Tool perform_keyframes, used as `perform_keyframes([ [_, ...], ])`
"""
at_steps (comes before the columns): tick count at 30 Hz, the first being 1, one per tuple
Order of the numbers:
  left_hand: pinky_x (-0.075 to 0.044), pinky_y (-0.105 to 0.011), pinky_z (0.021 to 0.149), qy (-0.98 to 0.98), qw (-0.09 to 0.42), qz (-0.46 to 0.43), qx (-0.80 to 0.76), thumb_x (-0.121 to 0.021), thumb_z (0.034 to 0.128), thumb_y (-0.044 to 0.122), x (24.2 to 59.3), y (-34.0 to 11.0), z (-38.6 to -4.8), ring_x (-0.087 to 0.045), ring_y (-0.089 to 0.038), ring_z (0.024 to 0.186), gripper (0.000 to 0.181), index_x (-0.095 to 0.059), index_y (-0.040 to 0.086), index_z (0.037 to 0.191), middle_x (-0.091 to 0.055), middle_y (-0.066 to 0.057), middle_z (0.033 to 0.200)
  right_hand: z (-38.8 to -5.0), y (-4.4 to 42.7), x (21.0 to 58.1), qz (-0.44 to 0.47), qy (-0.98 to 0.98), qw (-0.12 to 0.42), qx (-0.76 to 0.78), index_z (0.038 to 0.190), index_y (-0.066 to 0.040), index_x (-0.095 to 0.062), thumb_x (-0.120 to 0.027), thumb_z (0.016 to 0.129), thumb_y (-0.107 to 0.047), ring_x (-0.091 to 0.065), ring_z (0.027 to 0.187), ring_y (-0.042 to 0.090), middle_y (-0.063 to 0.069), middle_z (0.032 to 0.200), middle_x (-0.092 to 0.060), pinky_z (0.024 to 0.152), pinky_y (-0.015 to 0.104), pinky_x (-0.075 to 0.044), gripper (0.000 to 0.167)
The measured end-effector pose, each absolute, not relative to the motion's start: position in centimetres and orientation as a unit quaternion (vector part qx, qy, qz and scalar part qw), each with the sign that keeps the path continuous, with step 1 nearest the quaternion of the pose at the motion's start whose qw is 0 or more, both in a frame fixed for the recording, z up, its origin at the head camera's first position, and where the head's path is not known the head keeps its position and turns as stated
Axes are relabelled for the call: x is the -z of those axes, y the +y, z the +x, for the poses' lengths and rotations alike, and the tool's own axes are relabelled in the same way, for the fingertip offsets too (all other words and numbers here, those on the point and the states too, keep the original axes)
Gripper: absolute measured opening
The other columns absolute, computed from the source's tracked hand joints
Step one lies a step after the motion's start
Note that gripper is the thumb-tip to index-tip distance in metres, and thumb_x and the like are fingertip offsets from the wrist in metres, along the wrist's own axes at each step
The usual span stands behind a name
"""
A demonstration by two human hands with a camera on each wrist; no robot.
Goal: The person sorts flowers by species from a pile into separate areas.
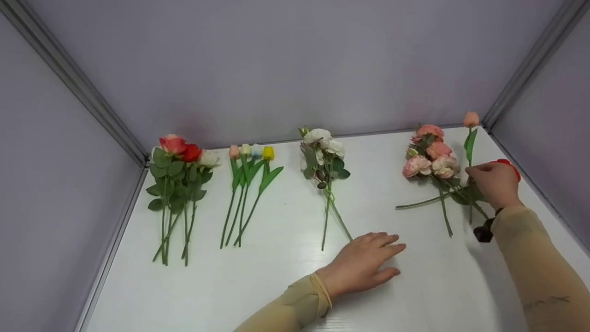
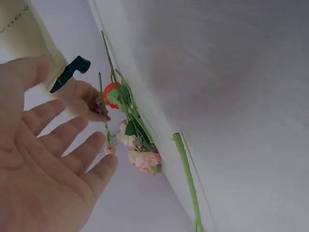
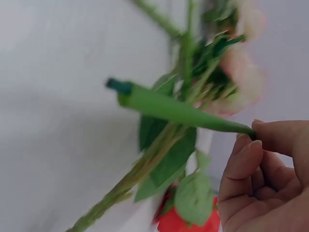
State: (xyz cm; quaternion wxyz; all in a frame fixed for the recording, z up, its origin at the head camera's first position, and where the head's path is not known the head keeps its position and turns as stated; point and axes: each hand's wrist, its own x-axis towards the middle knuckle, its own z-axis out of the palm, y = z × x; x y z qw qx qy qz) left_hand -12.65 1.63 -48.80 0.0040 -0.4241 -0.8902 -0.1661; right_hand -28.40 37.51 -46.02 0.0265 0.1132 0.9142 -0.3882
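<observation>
My right hand [image 1: 498,185] pinches the stem of a peach-pink tulip [image 1: 470,120] between thumb and fingertips; the bloom points away from me. In the right wrist view the green stem [image 3: 169,107] sticks out past the fingertips, above other stems. Under and beside that hand lie a red rose [image 3: 188,220], partly hidden in the head view, and a bunch of pink peonies [image 1: 438,150]. My left hand [image 1: 364,263], fingers spread, is over the table near the stem ends of a white flower bunch [image 1: 318,138]; it holds nothing.
On the white table [image 1: 276,286], several tulips [image 1: 268,153] lie left of the white bunch. Farther left is a bunch of red and white roses [image 1: 173,145]. Grey panels [image 1: 295,69] enclose the table at the back and both sides.
</observation>
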Motion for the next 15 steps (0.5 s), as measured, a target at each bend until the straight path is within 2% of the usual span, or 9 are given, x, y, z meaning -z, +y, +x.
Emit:
perform_keyframes([
  [3,-0.039,-0.025,0.111,-0.900,-0.003,-0.355,0.251,-0.056,0.1067,0.037,48.5,0.8,-13.0,-0.050,-0.011,0.135,0.043,-0.059,0.019,0.145,-0.056,0.004,0.146,-28.3,35.5,45.4,0.116,0.882,0.036,0.456,0.132,-0.002,-0.063,-0.062,0.098,-0.055,-0.061,0.097,0.023,0.008,0.110,-0.067,0.075,0.027,-0.056,0.063],
  [5,-0.044,-0.025,0.106,-0.899,-0.022,-0.300,0.319,-0.058,0.1063,0.035,48.3,0.2,-13.2,-0.055,-0.008,0.130,0.038,-0.064,0.019,0.140,-0.061,0.006,0.140,-28.1,33.7,45.1,0.108,0.858,0.039,0.500,0.133,-0.004,-0.062,-0.065,0.097,-0.054,-0.060,0.098,0.022,0.006,0.111,-0.066,0.077,0.026,-0.056,0.062],
  [10,-0.051,-0.025,0.095,-0.860,-0.078,-0.196,0.465,-0.061,0.1051,0.032,48.2,-1.4,-14.1,-0.063,-0.007,0.116,0.035,-0.067,0.017,0.136,-0.066,0.006,0.132,-26.5,27.9,44.9,0.031,0.783,0.023,0.621,0.127,0.002,-0.066,-0.073,0.096,-0.037,-0.064,0.091,0.016,0.005,0.105,-0.069,0.078,0.025,-0.058,0.050],
  [15,-0.053,-0.028,0.092,-0.819,-0.106,-0.139,0.546,-0.064,0.1034,0.033,48.7,-3.1,-15.2,-0.065,-0.011,0.112,0.039,-0.066,0.013,0.137,-0.069,0.003,0.128,-24.6,21.3,45.3,-0.063,0.714,0.026,0.697,0.122,0.008,-0.068,-0.076,0.095,-0.026,-0.071,0.089,0.019,0.013,0.107,-0.072,0.083,0.033,-0.060,0.044],
])
